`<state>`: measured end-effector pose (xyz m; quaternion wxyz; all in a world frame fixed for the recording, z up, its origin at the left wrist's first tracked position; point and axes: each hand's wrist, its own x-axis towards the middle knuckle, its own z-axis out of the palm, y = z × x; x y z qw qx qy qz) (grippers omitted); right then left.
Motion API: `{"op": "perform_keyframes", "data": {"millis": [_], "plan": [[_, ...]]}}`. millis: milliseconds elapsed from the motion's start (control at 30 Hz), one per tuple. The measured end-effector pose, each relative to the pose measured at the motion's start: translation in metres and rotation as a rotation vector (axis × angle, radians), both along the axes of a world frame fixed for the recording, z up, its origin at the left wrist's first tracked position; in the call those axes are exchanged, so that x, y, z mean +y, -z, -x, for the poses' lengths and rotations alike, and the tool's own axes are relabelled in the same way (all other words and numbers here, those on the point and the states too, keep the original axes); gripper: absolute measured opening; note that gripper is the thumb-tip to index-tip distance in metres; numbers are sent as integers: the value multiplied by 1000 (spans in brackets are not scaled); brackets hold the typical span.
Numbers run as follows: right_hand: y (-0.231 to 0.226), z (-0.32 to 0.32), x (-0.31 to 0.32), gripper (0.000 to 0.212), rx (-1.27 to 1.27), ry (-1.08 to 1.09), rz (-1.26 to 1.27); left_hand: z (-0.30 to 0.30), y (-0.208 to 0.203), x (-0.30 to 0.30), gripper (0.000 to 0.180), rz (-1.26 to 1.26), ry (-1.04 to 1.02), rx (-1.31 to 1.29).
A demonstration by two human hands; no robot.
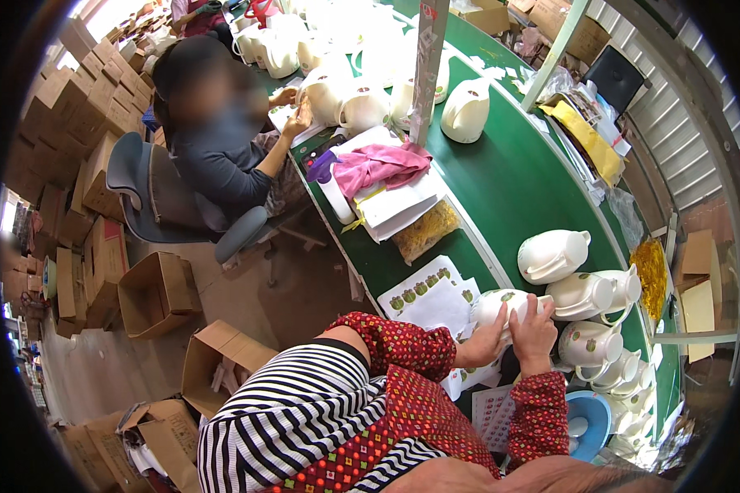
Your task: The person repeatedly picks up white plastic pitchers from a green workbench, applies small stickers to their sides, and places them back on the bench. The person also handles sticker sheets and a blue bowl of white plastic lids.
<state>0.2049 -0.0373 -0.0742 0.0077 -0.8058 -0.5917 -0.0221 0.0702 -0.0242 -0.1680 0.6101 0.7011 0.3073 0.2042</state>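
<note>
A white plastic jug point(487, 304) with a green decal lies on its side at the table's near edge. My left hand point(483, 345) holds its near side, fingers wrapped along the body. Across from it, my right hand point(534, 335) rests on the jug's right part, fingers bent and pressed on the surface near the decal. Left of the jug lie white sheets point(423, 297) printed with green pictures. To the right stand several more white jugs point(580, 296), some with the same green decal.
A co-worker point(222, 156) sits at the far left, hands at other white jugs point(362, 107). Pink cloth point(382, 167) and a bag of yellow material point(426, 230) lie on the green table point(501, 193). A metal post point(427, 74) rises there. A blue basin point(590, 423) sits at right; cardboard boxes point(160, 296) stand left.
</note>
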Motion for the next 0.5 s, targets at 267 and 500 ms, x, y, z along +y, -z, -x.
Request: {"op": "perform_keyframes", "data": {"millis": [267, 500], "plan": [[7, 5, -13, 68, 294, 167, -312, -1, 57, 28, 96, -363, -50, -80], [54, 34, -109, 35, 683, 348, -268, 35, 14, 85, 86, -180, -47, -92]]}}
